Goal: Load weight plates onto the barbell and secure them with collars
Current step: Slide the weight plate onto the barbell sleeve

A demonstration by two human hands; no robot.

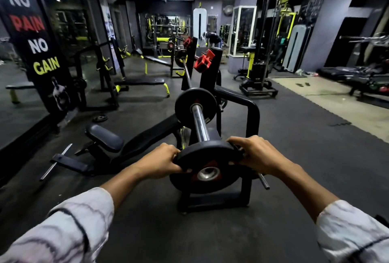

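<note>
I hold a black weight plate (pixel 205 165) with a red centre and steel hub at the near end of the barbell sleeve (pixel 199 121). My left hand (pixel 162 161) grips its left rim and my right hand (pixel 255 155) grips its right rim. The plate's hole looks slightly below the sleeve's end; whether the sleeve has entered it I cannot tell. Farther along the sleeve sits another black plate (pixel 195 105). The barbell (pixel 187 73) runs away from me on a bench rack. A red collar (pixel 203 61) rests on the rack's right upright.
A black rack frame (pixel 251 115) stands right behind the plate. A decline bench (pixel 105 138) lies to the left, with a small plate (pixel 100 118) on the floor near it. A steel peg (pixel 264 181) sticks out lower right. Other benches and machines fill the background.
</note>
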